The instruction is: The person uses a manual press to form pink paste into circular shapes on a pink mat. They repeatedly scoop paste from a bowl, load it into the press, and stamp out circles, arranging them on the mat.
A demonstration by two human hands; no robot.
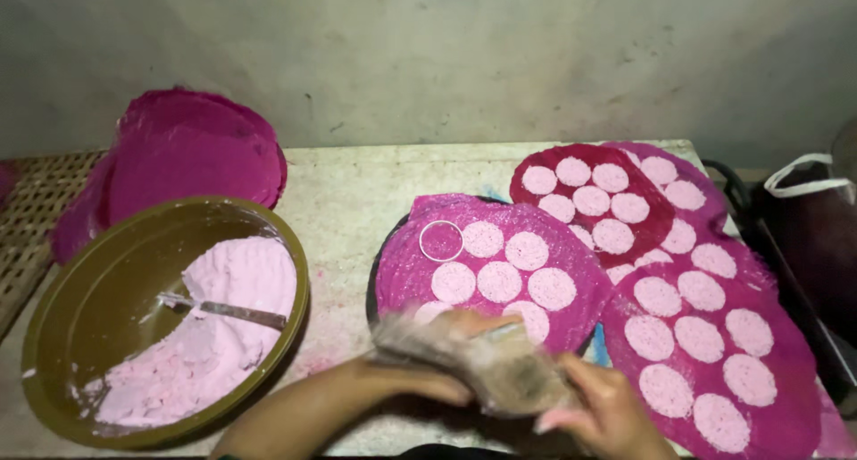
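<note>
Both hands, left hand [420, 380] and right hand [600, 411], close together on a blurred brownish bundle [486, 357] just before the magenta sheet [571, 246] of pale discs, with the olive bowl [62, 335] of pink powder left of them.

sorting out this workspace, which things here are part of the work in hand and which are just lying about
In use:
- left hand and right hand, both on a blurred brush-like tool
- magenta sheet with pink discs
- white ring
- olive bowl of pink powder, spoon

Lying about:
- stacked magenta sheets
- bag with white handle
- woven mat
</note>
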